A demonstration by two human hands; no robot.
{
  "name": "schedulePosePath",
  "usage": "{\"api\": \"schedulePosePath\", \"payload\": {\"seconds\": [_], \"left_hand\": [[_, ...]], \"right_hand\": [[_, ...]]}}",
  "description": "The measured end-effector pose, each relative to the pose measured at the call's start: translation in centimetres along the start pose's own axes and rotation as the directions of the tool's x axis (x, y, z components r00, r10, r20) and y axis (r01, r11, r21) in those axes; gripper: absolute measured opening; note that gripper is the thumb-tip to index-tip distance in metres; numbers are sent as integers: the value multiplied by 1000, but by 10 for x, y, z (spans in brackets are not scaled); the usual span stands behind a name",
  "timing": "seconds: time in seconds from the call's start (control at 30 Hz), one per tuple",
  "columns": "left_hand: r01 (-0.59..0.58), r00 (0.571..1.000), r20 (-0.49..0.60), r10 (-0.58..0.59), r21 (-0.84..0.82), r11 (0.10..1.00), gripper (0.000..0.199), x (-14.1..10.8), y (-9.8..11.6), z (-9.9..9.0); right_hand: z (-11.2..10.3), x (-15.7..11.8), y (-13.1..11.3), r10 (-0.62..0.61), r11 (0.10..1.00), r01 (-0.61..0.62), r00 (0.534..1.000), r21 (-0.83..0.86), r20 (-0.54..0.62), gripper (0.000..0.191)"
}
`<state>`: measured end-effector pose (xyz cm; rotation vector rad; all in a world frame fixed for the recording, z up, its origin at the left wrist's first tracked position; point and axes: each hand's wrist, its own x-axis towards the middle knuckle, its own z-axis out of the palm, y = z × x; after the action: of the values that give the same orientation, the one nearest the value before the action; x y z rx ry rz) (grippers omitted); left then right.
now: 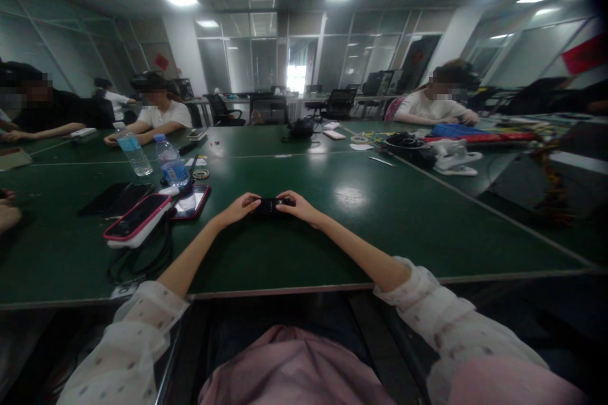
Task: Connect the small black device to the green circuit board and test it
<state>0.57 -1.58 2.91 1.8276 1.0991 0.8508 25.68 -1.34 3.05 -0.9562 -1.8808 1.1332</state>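
Observation:
A small black rectangular object (269,205) with faint pale marks sits low over the green table, held between my two hands. My left hand (241,207) grips its left end, thumb on the near side and fingers curled behind. My right hand (300,207) closes on the right end in the same way. What exactly the object is, I cannot make out. Left of my left forearm lie a phone in a pink-edged case (137,216) on something white, and another phone (190,201) with a lit screen.
Two water bottles (133,150) (171,161) stand at the left, near a roll of tape (201,174). Black cords (142,259) trail toward the table's front edge (285,293). A white object (453,158) and black cables (408,145) lie right. Several people sit around the table.

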Motion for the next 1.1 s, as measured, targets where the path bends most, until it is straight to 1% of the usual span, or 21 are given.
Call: {"api": "schedulePosePath", "payload": {"seconds": [0.1,0.23,0.33,0.43,0.53,0.63,0.77,0.93,1.1], "left_hand": [[-14,1000,2,14,-4,1000,55,1,-3,-1],[-48,998,33,48,-9,999,55,1,-5,-2],[-78,996,51,77,21,997,60,0,-4,-2],[-71,996,48,70,34,997,67,-2,-3,-2],[-53,998,42,52,23,998,72,-3,-4,-2],[-33,999,-6,33,28,999,75,-2,-8,-2],[-38,998,-47,39,30,999,70,1,-12,0],[-52,998,-45,54,49,997,64,1,-7,0],[-30,999,-19,30,8,1000,64,1,-6,0]], "right_hand": [[-1,1,2,15,1000,-15,1000,-13,6,48],[-1,2,5,10,999,-10,1000,-49,-5,48],[-1,2,5,-6,986,-2,999,-166,-47,46],[-2,1,5,-37,959,12,996,-284,-83,46],[-1,1,5,-69,942,34,993,-335,-94,43],[0,3,6,-91,921,42,990,-388,-110,40],[1,5,6,-71,908,13,990,-419,-122,40],[2,4,2,-23,894,-46,988,-445,-149,42],[2,6,7,-40,912,-36,983,-408,-178,44]]}}
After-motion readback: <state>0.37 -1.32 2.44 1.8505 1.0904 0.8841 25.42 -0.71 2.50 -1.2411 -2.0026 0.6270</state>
